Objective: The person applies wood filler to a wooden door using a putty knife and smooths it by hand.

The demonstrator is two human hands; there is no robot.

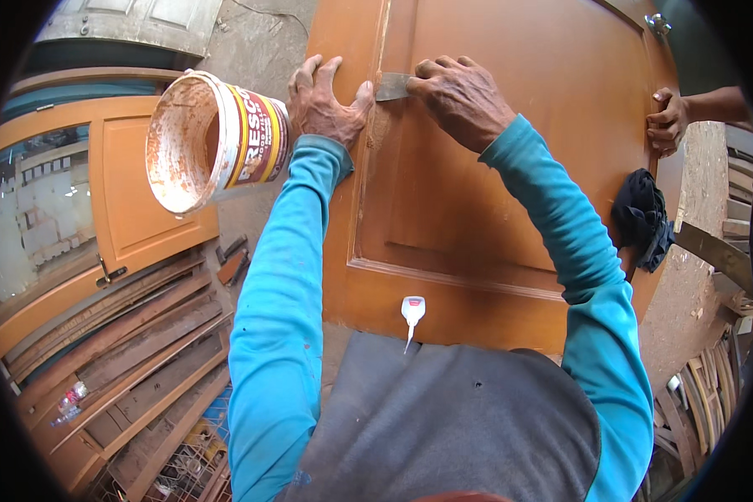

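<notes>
A brown panelled wooden door lies before me. My right hand is closed round a putty knife, its metal blade against the moulding along the panel's left side. Below the blade, a rough, paler patch of what looks like filler shows on the moulding. My left hand rests on the door's left stile with fingers spread, holding nothing, its thumb near the blade. Just left of it stands an open filler bucket, its inside smeared with reddish-brown paste. A small white bottle with a thin nozzle lies on the bottom rail.
Another person's hand grips the door's right edge, below a round knob. A dark cloth is bunched on that edge. A glazed orange door and stacked boards fill the left; wood scraps lie at right.
</notes>
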